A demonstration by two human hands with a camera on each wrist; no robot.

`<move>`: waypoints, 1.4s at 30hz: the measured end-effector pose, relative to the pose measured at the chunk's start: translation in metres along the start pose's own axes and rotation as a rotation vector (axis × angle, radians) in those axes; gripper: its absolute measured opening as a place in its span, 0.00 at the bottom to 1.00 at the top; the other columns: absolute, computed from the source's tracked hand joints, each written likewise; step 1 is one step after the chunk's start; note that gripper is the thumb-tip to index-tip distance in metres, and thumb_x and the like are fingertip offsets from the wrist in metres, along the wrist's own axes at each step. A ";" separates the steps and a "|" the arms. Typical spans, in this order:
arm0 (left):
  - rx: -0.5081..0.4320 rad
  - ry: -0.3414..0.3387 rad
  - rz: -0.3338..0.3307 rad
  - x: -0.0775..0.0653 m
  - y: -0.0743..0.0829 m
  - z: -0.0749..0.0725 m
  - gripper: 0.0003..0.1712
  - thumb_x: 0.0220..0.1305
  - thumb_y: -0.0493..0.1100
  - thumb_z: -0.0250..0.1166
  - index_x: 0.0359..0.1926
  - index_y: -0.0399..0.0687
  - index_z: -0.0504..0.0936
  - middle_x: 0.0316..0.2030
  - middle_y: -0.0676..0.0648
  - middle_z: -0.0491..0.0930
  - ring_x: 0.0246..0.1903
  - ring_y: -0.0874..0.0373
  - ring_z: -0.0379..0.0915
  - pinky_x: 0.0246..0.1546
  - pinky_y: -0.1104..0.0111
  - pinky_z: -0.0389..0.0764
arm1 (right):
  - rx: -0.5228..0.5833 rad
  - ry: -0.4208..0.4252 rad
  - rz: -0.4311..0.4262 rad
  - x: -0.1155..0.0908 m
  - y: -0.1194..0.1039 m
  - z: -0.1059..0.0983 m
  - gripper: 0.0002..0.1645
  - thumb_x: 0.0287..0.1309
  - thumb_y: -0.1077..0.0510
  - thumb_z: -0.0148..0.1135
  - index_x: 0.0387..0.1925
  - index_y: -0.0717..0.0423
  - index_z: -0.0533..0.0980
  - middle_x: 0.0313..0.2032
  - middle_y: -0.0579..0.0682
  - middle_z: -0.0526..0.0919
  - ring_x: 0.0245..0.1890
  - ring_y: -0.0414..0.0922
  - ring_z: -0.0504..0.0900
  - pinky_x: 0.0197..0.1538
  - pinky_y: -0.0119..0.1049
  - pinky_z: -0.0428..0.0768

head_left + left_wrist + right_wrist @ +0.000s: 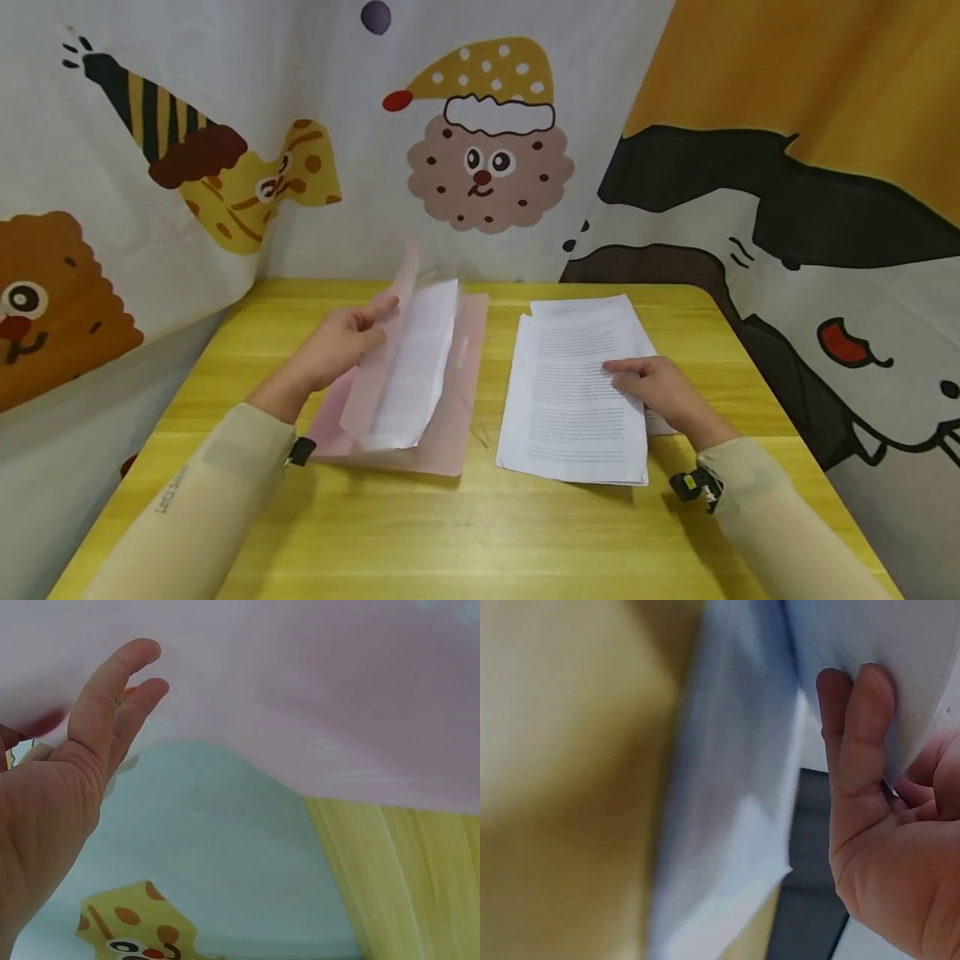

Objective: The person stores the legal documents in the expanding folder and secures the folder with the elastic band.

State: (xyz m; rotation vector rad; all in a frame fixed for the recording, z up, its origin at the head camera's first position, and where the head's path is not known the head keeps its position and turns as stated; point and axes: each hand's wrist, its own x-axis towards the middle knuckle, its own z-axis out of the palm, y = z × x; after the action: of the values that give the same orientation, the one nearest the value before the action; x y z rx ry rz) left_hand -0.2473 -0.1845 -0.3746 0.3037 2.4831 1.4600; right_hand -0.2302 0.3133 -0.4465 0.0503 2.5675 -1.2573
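My left hand [339, 348] pinches the raised cover of a translucent pink folder [471, 375] on the left side of the table. White papers [420, 354] stand tilted inside it, beside the lifted cover. In the left wrist view the pink cover [360, 697] spreads past my fingers [97, 712]. On the right, my right hand [667, 392] grips the right edge of a stack of printed sheets [570, 400]. Its fingers [866, 727] lie against one face of the paper in the right wrist view. Another sheet [581, 307] pokes out behind the stack at the top and right.
Both the folder and the sheets are on a yellow wood-grain table [465, 533]. A curtain [480, 250] with cartoon figures hangs behind its far edge and along the sides. Small dark devices [693, 485] are strapped at both wrists, over light sleeves.
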 end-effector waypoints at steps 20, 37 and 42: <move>0.012 -0.022 0.036 -0.008 -0.001 0.007 0.29 0.76 0.37 0.55 0.75 0.40 0.75 0.80 0.50 0.66 0.14 0.63 0.51 0.19 0.71 0.61 | 0.463 0.536 -0.038 0.001 -0.068 0.008 0.29 0.78 0.48 0.58 0.75 0.45 0.74 0.79 0.50 0.70 0.69 0.47 0.78 0.55 0.22 0.82; 0.057 -0.042 0.067 -0.003 0.002 0.022 0.34 0.75 0.36 0.55 0.80 0.48 0.68 0.79 0.46 0.69 0.16 0.63 0.50 0.19 0.71 0.60 | 0.479 0.549 -0.023 0.017 -0.063 0.026 0.27 0.76 0.51 0.62 0.72 0.47 0.78 0.75 0.52 0.76 0.51 0.37 0.80 0.35 0.20 0.77; 0.039 -0.046 0.047 -0.004 0.005 0.027 0.35 0.75 0.37 0.55 0.81 0.49 0.67 0.60 0.36 0.82 0.15 0.63 0.51 0.19 0.71 0.60 | 0.389 0.441 -0.051 0.009 -0.057 0.045 0.26 0.76 0.53 0.61 0.72 0.50 0.78 0.75 0.53 0.75 0.58 0.42 0.81 0.36 0.19 0.77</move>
State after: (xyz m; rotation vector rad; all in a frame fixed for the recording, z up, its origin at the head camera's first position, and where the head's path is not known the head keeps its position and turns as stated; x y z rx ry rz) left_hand -0.2353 -0.1610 -0.3826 0.4006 2.4856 1.4075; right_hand -0.2369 0.2425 -0.4311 0.3819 2.6315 -1.9335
